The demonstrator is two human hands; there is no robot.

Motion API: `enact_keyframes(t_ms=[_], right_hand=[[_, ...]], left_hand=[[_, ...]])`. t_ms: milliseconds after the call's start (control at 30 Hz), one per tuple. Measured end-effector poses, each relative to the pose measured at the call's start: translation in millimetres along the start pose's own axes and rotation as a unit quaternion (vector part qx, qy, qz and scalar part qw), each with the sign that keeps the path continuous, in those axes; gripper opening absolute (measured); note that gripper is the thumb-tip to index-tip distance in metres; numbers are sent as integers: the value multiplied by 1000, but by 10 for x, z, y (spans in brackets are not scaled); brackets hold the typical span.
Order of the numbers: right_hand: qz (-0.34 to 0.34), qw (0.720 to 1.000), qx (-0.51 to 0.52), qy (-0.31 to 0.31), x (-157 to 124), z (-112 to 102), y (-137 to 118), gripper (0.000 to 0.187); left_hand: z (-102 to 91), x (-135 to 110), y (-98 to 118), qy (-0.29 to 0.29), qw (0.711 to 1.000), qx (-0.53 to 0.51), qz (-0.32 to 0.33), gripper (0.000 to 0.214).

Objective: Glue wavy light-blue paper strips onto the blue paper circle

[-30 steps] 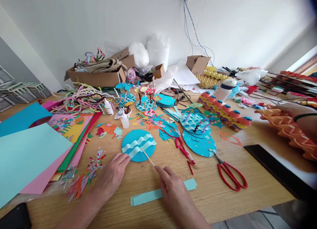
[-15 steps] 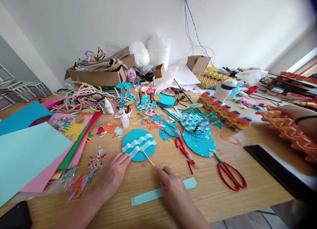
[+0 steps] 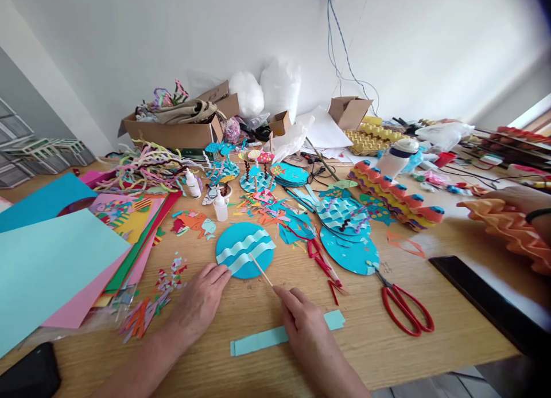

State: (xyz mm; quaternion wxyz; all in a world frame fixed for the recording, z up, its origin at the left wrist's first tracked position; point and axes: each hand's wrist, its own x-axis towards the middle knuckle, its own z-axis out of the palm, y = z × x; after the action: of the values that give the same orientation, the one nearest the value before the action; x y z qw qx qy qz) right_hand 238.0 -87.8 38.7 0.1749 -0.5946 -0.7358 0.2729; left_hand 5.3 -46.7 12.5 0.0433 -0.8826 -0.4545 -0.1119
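Observation:
A blue round disc [image 3: 245,266] lies on the table with two wavy pale-blue paper strips [image 3: 241,243] across it. My left hand [image 3: 205,295] rests at the disc's lower left edge, fingers stretched out and touching it. In my right hand [image 3: 303,317] is a thin wooden stick [image 3: 261,270], pinched near its lower end. Its tip touches or nearly touches the lower wavy strip. Beneath my right hand lie flat pale-blue paper strips [image 3: 258,342], partly covered by it.
Red-handled scissors [image 3: 407,309] lie to the right, beside more blue discs [image 3: 344,252]. Glue bottles [image 3: 221,207] stand behind the disc. Coloured paper sheets [image 3: 64,254] spread on the left. Another person's hand [image 3: 516,198] touches an orange egg-carton piece [image 3: 508,229].
The view has shifted slightly, so most things appear a little further right. My hands and the stick keep nearly the same place at the disc. The other person's orange carton piece has shifted slightly.

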Motion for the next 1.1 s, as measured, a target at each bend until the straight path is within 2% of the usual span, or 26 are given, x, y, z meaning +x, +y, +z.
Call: enact_keyframes(t_ms=[100, 200, 367, 567, 867, 1000, 1100], right_hand=[[-14, 999, 40, 19, 3, -10, 7, 40], [-17, 999, 29, 28, 8, -3, 19, 40], [1, 999, -36, 3, 15, -3, -2, 42], [14, 997, -75, -29, 18, -17, -23, 43], [-43, 995, -14, 84, -65, -89, 93, 38], [-40, 993, -12, 112, -93, -128, 180, 37], [-40, 992, -2, 123, -100, -154, 223, 36]], left_hand=[[3, 1, -10, -9, 1000, 14, 17, 40], [-5, -7, -12, -4, 1000, 19, 20, 40], [13, -34, 5, 6, 1000, 24, -16, 41], [101, -55, -9, 17, 1000, 20, -18, 42], [70, -37, 1, 24, 999, 22, -10, 42], [45, -5, 5, 25, 1000, 3, -5, 40], [15, 14, 6, 47, 999, -14, -4, 37]])
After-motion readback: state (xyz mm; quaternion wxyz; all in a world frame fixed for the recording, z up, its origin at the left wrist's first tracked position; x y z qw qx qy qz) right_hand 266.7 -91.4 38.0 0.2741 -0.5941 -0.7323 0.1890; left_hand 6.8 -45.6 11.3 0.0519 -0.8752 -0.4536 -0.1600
